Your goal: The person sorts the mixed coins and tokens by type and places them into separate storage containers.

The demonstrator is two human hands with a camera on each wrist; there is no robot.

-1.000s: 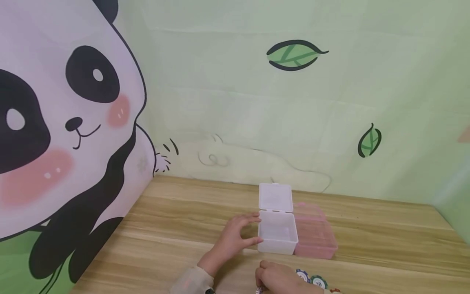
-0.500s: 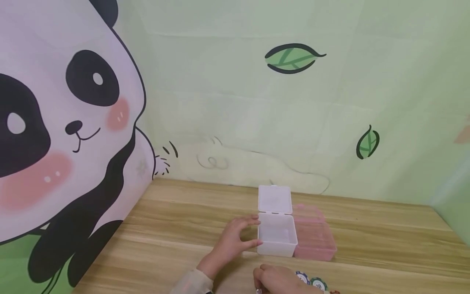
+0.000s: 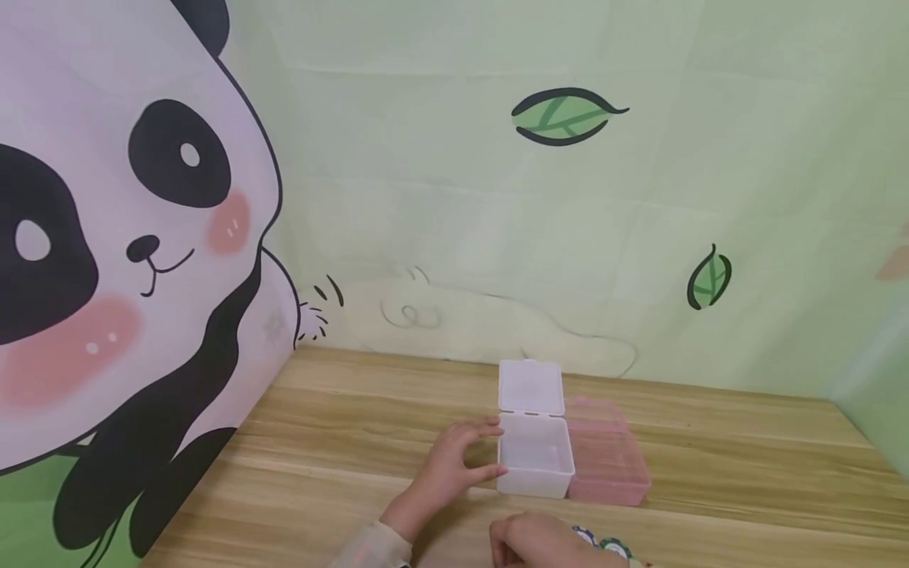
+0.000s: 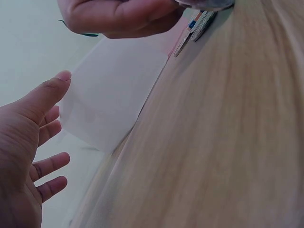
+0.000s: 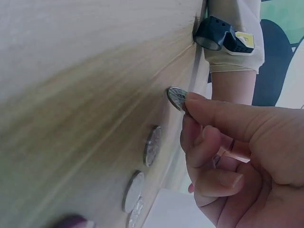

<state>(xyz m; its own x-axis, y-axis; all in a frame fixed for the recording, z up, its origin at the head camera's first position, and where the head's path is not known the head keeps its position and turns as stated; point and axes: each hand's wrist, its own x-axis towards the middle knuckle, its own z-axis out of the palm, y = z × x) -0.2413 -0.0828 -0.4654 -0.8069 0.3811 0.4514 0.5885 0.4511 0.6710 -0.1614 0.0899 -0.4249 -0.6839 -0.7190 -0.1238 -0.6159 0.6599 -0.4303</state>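
My left hand (image 3: 443, 461) lies at the left wall of an open white box (image 3: 534, 481), thumb and fingers spread and fingertips at its rim. In the left wrist view the fingers are relaxed, and the side of the white box (image 4: 111, 90) fills the space beyond. Between thumb and forefinger, my right hand (image 5: 242, 156) pinches a silver coin (image 5: 176, 98) just off the table. More silver discs, one a coin (image 5: 152, 146), lie below it in that view. In the head view the right hand (image 3: 543, 540) is in front of the box, hiding its coin.
A translucent pink box (image 3: 611, 465) stands against the white box's right side. Beside the right hand lie a blue-edged poker chip (image 3: 585, 535) and a green-edged one (image 3: 615, 546). Behind the table (image 3: 746, 465) hangs a printed cloth (image 3: 426, 158).
The head view has tilted up slightly, so the boxes and chips sit a little lower. The right hand has slipped lower, and the left hand keeps its place at the white box.
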